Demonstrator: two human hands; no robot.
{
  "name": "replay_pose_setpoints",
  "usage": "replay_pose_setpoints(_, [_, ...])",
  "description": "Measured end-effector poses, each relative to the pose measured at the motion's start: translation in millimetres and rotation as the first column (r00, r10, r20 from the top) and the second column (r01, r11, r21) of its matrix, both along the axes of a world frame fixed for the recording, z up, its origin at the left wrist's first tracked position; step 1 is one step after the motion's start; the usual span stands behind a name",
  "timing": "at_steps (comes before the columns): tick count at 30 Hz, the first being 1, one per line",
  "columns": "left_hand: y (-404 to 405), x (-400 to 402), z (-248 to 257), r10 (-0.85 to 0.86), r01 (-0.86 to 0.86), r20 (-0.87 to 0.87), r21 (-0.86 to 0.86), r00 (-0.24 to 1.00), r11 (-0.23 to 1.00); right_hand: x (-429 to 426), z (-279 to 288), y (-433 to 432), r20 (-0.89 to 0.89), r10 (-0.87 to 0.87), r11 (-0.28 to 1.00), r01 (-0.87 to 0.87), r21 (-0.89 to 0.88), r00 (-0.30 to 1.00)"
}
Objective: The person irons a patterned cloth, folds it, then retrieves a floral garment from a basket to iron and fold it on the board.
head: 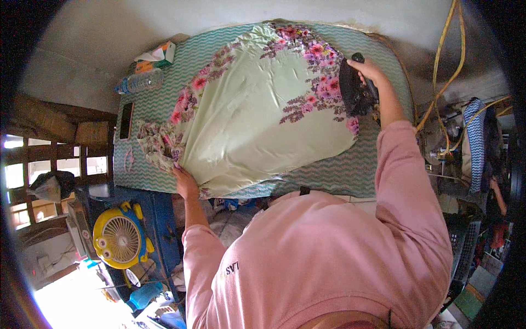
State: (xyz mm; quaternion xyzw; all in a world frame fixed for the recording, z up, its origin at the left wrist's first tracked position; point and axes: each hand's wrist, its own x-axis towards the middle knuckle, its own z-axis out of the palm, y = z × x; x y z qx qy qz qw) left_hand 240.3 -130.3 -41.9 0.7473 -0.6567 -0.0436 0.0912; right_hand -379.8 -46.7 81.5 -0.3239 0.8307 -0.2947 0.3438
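A pale green fabric piece with pink flower print [254, 115] lies spread over a table covered in zigzag-patterned cloth [320, 177]. My right hand [367, 72] grips the handle of a dark clothes iron [354, 90], which is at the fabric's right edge. Whether its soleplate rests on the fabric or on the cover beside it I cannot tell. At the near left, my left hand [185, 181] pinches the fabric's edge. Just beyond that hand, part of the flowered fabric is bunched up [162, 146]. Small wrinkles run through the fabric's middle and far end.
On the table's left side are a tissue box [164, 55], a clear plastic bottle [141, 81] and a smartphone [126, 120]. A yellow fan [121, 238] stands below left. Yellow cord [437, 86] hangs at the right, by the wall.
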Motion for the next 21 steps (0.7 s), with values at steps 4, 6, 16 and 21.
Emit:
replay_pose_setpoints(4, [-1, -10, 11, 0.078, -0.078, 0.009, 0.060, 0.997, 0.995, 13, -9, 12, 0.041, 0.093, 0.995, -0.094, 0.030, 0.995])
replay_pose_setpoints(6, [1, -17, 17, 0.090, -0.088, -0.054, 0.040, 0.994, 0.995, 44, -12, 28, 0.032, 0.255, 0.962, -0.257, 0.089, 0.966])
replay_pose_setpoints(16, [-2, 24, 20, 0.098, -0.085, -0.103, 0.125, 0.990, 0.989, 130, 11, 89, -0.078, 0.585, 0.805, -0.567, 0.175, 0.807])
replay_pose_setpoints(21, [4, 47, 18, -0.033, 0.043, -0.133, 0.072, 0.991, 0.996, -2, -9, 56, -0.053, 0.237, 0.970, -0.234, 0.059, 0.970])
